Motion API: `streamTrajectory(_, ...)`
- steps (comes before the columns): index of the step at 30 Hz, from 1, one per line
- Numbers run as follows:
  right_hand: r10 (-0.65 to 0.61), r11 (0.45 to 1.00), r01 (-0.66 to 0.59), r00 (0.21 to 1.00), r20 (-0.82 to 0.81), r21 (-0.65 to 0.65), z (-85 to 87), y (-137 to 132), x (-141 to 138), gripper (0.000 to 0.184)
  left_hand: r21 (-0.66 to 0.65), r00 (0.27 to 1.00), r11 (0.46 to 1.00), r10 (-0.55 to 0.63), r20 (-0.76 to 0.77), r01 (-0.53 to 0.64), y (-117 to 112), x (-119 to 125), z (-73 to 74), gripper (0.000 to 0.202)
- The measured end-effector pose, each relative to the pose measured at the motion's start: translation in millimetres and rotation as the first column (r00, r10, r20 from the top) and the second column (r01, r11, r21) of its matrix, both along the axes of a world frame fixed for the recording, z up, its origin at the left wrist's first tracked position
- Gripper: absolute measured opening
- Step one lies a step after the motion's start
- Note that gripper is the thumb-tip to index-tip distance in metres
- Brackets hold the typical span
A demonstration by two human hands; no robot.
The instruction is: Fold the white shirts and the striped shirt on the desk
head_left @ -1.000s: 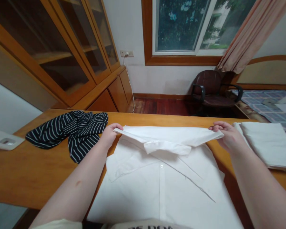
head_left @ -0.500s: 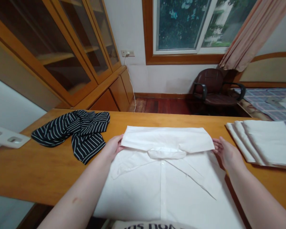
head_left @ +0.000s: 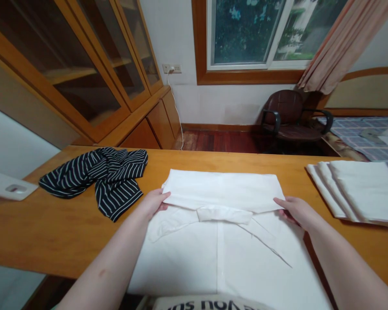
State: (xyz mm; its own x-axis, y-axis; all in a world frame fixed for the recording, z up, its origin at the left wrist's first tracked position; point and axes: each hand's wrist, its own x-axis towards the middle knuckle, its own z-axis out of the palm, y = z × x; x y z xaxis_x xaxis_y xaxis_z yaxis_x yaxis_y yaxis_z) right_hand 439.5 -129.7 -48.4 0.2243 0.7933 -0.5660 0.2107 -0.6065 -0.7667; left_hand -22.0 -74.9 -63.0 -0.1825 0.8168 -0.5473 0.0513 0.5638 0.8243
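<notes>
A white button-up shirt (head_left: 187,254) lies front up on the wooden table, its far part folded over towards me into a flat band just beyond the collar (head_left: 224,214). My left hand (head_left: 154,201) pinches the left corner of that band, thumb on top and fingers underneath. At the right corner my right hand (head_left: 295,210) grips the same edge, also with the thumb above. The band's near edge meets the collar. Below it, a sleeve-like crease slants across the shirt's right side. The fingertips under the cloth are partly hidden.
A crumpled black-and-white striped garment (head_left: 113,178) lies at the table's left, near a white slotted plastic piece (head_left: 11,185). Folded white cloths (head_left: 358,189) are stacked at the right. Beyond the table (head_left: 29,232) stand a glass-door cabinet (head_left: 93,64) and a brown armchair (head_left: 287,116).
My right hand has moved left and closed on the band's right corner. The left hand now has its thumb over the cloth. The band's near edge has come slightly closer to me.
</notes>
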Motion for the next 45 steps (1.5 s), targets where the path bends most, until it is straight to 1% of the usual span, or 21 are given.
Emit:
streamTrajectory(2, 0.106, 0.994, -0.094, 0.956, 0.273, -0.055, -0.4, 1.4, -3.9, 0.037, 0.033, 0.970, 0.995, -0.083, -0.229, 0.093, 1.5, -0.2, -4.4, 0.009)
streamTrajectory(4, 0.189, 0.982, -0.171, 0.866, 0.462, -0.082, -0.9, 3.5, -5.0, 0.039, 0.060, 0.917, 0.987, -0.115, -0.382, 0.149, 3.1, -0.1, -6.1, 0.014)
streamTrajectory(6, 0.202, 0.979, -0.188, 0.831, 0.519, -0.079, -1.0, 4.0, -2.8, 0.039, 0.075, 0.904, 0.984, -0.116, -0.412, 0.161, 3.9, -0.8, -5.5, 0.015)
streamTrajectory(9, 0.160, 0.985, -0.174, 0.841, 0.517, -0.021, -0.7, 0.9, 3.4, 0.045, 0.096, 0.932, 0.981, -0.124, -0.341, 0.166, 1.9, -3.7, -3.7, 0.014)
streamTrajectory(11, 0.199, 0.974, -0.223, 0.787, 0.585, -0.032, -1.6, -1.6, 5.9, 0.049, 0.097, 0.913, 0.975, -0.150, -0.380, 0.200, -0.7, -5.8, -3.7, 0.015)
streamTrajectory(13, 0.257, 0.956, -0.284, 0.674, 0.692, -0.078, -4.3, -2.4, 5.4, 0.047, 0.068, 0.820, 0.961, -0.191, -0.539, 0.269, -2.6, -6.8, -5.1, 0.017)
streamTrajectory(15, 0.285, 0.943, -0.310, 0.564, 0.775, -0.121, -9.1, -1.4, 2.8, 0.044, 0.012, 0.650, 0.936, -0.236, -0.722, 0.353, -2.8, -6.3, -6.6, 0.019)
streamTrajectory(17, 0.293, 0.938, -0.315, 0.502, 0.814, -0.143, -14.6, 0.3, 0.2, 0.043, -0.039, 0.481, 0.909, -0.256, -0.839, 0.415, -1.6, -4.9, -7.1, 0.022)
streamTrajectory(19, 0.309, 0.933, -0.320, 0.476, 0.824, -0.165, -19.0, 1.4, -0.5, 0.045, -0.102, 0.367, 0.895, -0.280, -0.887, 0.435, -0.7, -3.8, -5.4, 0.025)
streamTrajectory(22, 0.346, 0.922, -0.326, 0.448, 0.824, -0.209, -18.5, 0.1, 0.6, 0.047, -0.199, 0.265, 0.883, -0.332, -0.905, 0.425, -2.7, -2.7, 2.5, 0.030)
streamTrajectory(24, 0.329, 0.927, -0.307, 0.396, 0.857, -0.213, -10.9, -2.4, -2.4, 0.046, -0.185, 0.199, 0.886, -0.291, -0.936, 0.425, -5.5, 0.8, 11.8, 0.033)
streamTrajectory(27, 0.150, 0.939, -0.339, 0.250, 0.957, -0.059, 8.9, -4.2, -24.5, 0.041, -0.068, 0.129, 0.876, -0.147, -0.981, 0.478, -7.4, 20.1, 29.7, 0.039)
streamTrajectory(28, 0.074, 0.914, -0.404, 0.231, 0.970, 0.026, 15.4, -3.3, -37.8, 0.040, -0.027, 0.129, 0.854, -0.110, -0.986, 0.520, -6.9, 31.5, 35.2, 0.041)
streamTrajectory(30, -0.004, 0.782, -0.593, 0.306, 0.952, 0.194, 23.6, 1.4, -71.2, 0.038, 0.045, 0.166, 0.775, -0.078, -0.983, 0.630, -4.6, 60.3, 42.2, 0.044)
streamTrajectory(32, 0.053, 0.604, -0.750, 0.375, 0.925, 0.269, 21.7, 9.5, -106.2, 0.040, 0.080, 0.195, 0.647, -0.109, -0.975, 0.758, -1.5, 90.9, 40.2, 0.048)
streamTrajectory(34, 0.126, 0.522, -0.818, 0.354, 0.927, 0.242, 9.8, 19.8, -132.3, 0.046, 0.077, 0.182, 0.518, -0.155, -0.971, 0.852, 1.8, 114.9, 28.5, 0.050)
streamTrajectory(36, 0.199, 0.540, -0.827, 0.311, 0.929, 0.161, -7.8, 30.9, -142.1, 0.054, 0.028, 0.139, 0.465, -0.207, -0.968, 0.885, 5.7, 126.4, 10.5, 0.053)
streamTrajectory(38, 0.273, 0.586, -0.807, 0.281, 0.920, 0.073, -24.8, 41.5, -135.1, 0.062, -0.027, 0.106, 0.465, -0.258, -0.960, 0.885, 10.7, 125.8, -7.7, 0.057)
streamTrajectory(41, 0.288, 0.692, -0.722, 0.261, 0.921, -0.011, -41.1, 53.6, -106.3, 0.069, -0.062, 0.106, 0.558, -0.264, -0.959, 0.827, 19.4, 113.0, -25.1, 0.065)
streamTrajectory(43, 0.265, 0.751, -0.659, 0.241, 0.934, -0.043, -45.3, 58.1, -85.8, 0.071, -0.075, 0.113, 0.638, -0.248, -0.962, 0.767, 25.1, 103.6, -29.1, 0.068)
streamTrajectory(45, 0.244, 0.782, -0.621, 0.219, 0.945, -0.058, -46.4, 59.6, -69.5, 0.073, -0.091, 0.113, 0.687, -0.246, -0.963, 0.721, 29.8, 95.3, -29.7, 0.069)
